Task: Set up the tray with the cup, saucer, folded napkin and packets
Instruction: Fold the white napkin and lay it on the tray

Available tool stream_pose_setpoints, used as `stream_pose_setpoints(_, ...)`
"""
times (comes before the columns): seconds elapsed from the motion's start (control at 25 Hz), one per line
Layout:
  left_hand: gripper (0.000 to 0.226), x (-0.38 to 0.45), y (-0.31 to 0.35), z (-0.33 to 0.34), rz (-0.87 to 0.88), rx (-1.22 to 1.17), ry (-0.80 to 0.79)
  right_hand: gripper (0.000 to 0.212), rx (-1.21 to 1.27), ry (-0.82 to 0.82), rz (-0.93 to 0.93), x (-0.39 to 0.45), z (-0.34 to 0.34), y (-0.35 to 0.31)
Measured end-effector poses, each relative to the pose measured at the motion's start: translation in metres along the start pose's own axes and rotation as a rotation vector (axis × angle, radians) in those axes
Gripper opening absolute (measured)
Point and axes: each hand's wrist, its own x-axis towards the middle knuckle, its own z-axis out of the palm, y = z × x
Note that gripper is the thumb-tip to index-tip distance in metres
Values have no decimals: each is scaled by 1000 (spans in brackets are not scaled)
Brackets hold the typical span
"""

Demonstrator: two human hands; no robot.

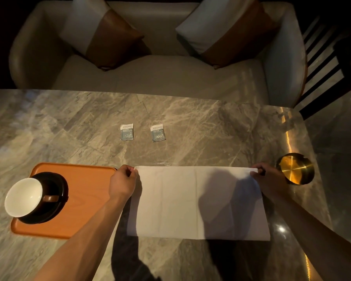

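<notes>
Cup on saucer, inside tray.

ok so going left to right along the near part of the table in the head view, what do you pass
cup → saucer → orange tray → left hand pinching the napkin's far left corner → white napkin → right hand pinching its far right corner → brass ashtray
</notes>
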Motion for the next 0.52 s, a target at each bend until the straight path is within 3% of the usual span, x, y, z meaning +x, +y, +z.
stream_pose_setpoints(0.08, 6, -2, 2, 2, 17, 43, 22, 23, -19, 1, -15, -1, 1, 1)
stream_pose_setpoints(0.2, 21, -14, 3, 3, 61, 119, 57, 40, -67, 30, 6, -10, 2, -4)
stream_pose_setpoints(0.36, 37, -49, -6, 11, 200, 266, 72, 40, -52, 58, -70, -38, 4, -7)
stream_pose_setpoints(0.52, 52, -84, -22, 14, 131, 53, 71, 56, 38, 118, 62, -79, 5, -4)
